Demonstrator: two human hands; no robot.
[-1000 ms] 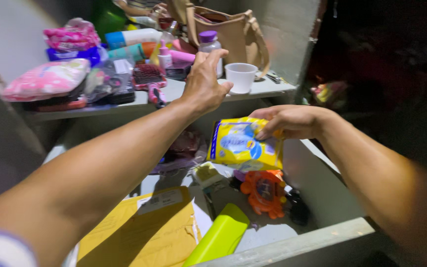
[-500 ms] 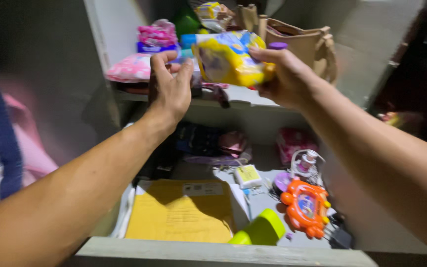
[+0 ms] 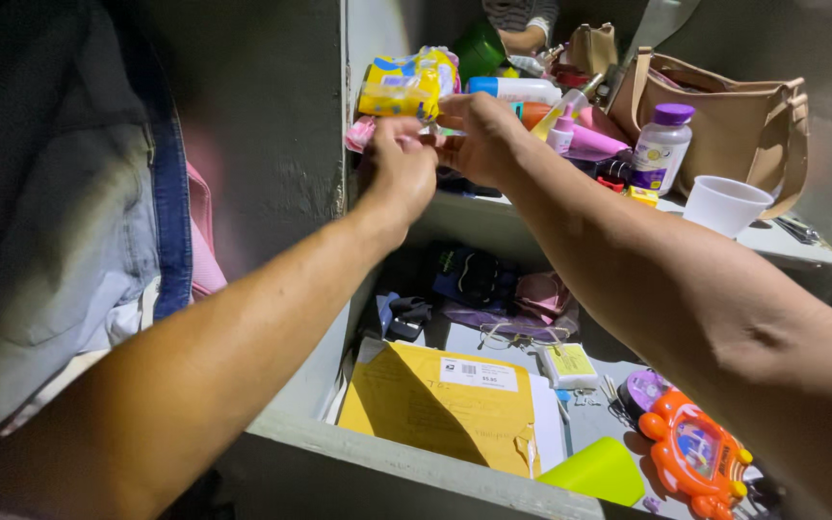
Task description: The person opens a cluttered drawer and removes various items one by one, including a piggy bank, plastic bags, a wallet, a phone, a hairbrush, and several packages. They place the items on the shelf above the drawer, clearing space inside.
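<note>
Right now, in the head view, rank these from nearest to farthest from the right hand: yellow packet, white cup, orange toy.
1. Yellow packet: upper shelf, just up-left of the right hand.
2. White cup: same shelf, off to the right.
3. Orange toy: lower shelf, bottom right, farthest.

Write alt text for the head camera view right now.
Both hands, left hand and right hand, meet at the upper shelf just below a yellow packet resting on the clutter. Below lie a yellow padded envelope and an orange toy.
</note>
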